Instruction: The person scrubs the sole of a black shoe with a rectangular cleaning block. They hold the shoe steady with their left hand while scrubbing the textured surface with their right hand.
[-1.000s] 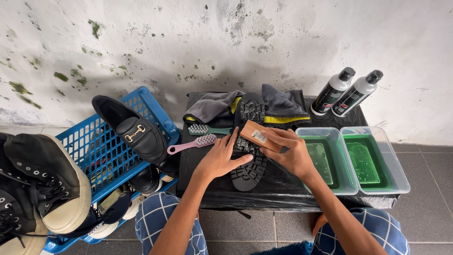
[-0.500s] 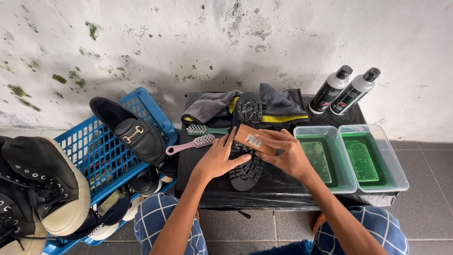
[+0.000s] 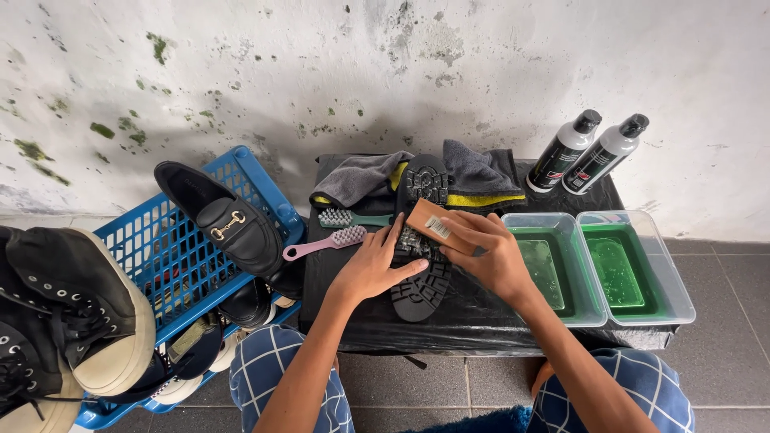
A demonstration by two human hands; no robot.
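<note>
A black shoe lies sole-up on the low black table. My left hand rests flat on the sole's left side, holding it down. My right hand grips a wooden-backed brush pressed against the middle of the sole. A pink brush and a green brush lie just left of my left hand.
Grey and yellow cloths lie behind the shoe. Two clear tubs of green liquid stand at the right, with two bottles behind. A blue crate holding black shoes and a black loafer stands at the left, near a black high-top.
My right hand and the wooden brush have shifted slightly along the sole. My left hand stays on the shoe.
</note>
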